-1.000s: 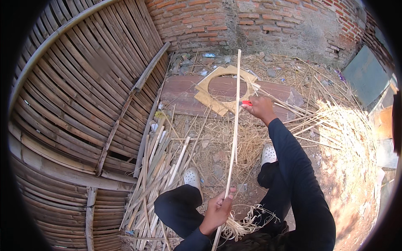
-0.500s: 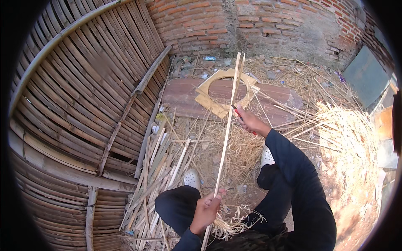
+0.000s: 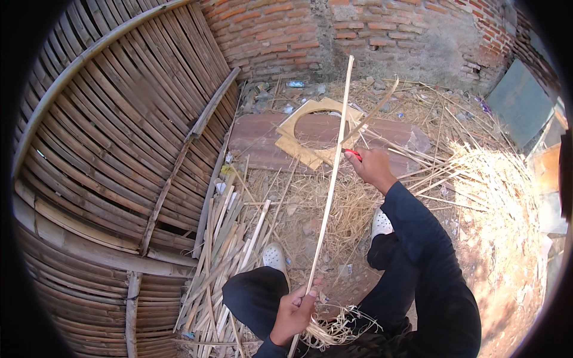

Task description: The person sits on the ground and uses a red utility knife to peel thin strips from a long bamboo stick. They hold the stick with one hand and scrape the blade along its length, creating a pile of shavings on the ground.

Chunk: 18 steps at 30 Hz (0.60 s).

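Your left hand [image 3: 292, 313] clasps the lower part of a pale, slender strip [image 3: 327, 209]; your right hand [image 3: 375, 168] grips a red tool [image 3: 352, 153] at its upper part. Held over the littered ground [image 3: 358, 277], the strip is probably light, springy and prone to splinter: best held by its broad faces, clear of the tool. Its long axis runs away from you toward the brick wall [image 3: 280, 36], far end leaning right.
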Motion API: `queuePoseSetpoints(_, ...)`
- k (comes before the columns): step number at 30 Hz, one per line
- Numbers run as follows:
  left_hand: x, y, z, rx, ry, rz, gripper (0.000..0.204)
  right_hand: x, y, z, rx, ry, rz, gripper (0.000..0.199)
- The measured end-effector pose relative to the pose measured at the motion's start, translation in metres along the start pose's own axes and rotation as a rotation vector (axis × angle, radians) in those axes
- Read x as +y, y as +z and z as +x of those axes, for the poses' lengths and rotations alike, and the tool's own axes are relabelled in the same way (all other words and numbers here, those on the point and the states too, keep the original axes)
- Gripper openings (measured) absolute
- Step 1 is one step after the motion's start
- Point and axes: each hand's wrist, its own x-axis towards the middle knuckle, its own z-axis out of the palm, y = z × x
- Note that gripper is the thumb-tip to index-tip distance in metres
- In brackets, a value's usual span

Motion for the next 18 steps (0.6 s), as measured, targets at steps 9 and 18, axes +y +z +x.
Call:
queuePoseSetpoints(9, 0.002, -0.005, 0.002, 0.029, 0.0, 0.036, 0.032, -0.026, -0.008, -0.003, 0.07, -0.207, 0.043, 0.056)
queuePoseSetpoints(18, -0.002, 0.004, -0.014, 0.032, -0.045, 0.103, 0.033, 0.031, 0.032, 0.008, 0.061, -0.386, -0.157, 0.059)
